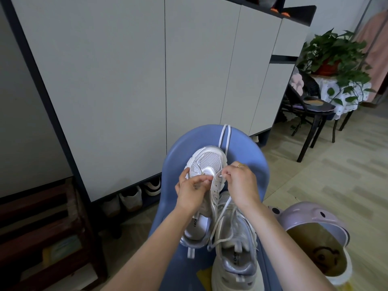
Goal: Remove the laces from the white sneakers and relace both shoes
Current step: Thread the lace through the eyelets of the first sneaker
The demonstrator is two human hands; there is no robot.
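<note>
**Both hands at the toe end of one sneaker on the blue chair**

On the blue chair seat (247,160), two white sneakers lie side by side, toes pointing toward the seat's far rim. From the head camera, the left sneaker (206,162) sits toward the far half of the seat, its mesh toe box near the middle of the far rim and its heel tipped up so the printed insole shows. The right sneaker (235,244) lies nearer the front edge of the seat, just beside the first and touching it along the inner side; its lace is threaded and hangs loose over the tongue.

The left hand (192,191) curls around the left flank of the far sneaker, thumb on the upper near the lowest eyelets, fingers wrapped toward the sole: it grips that shoe. The right hand (241,182), a ring on one finger, is closed in a pinch on the white lace (224,139) at the lowest eyelets. From there two strands of the lace run away over the toe and reach the far rim of the seat.

Behind the chair stands a tall pale cabinet (130,80) with shoes tucked under it. To the right, on the floor, are a pink stool (304,215) and, farther off, a potted plant (336,53) on a covered small table.
</note>
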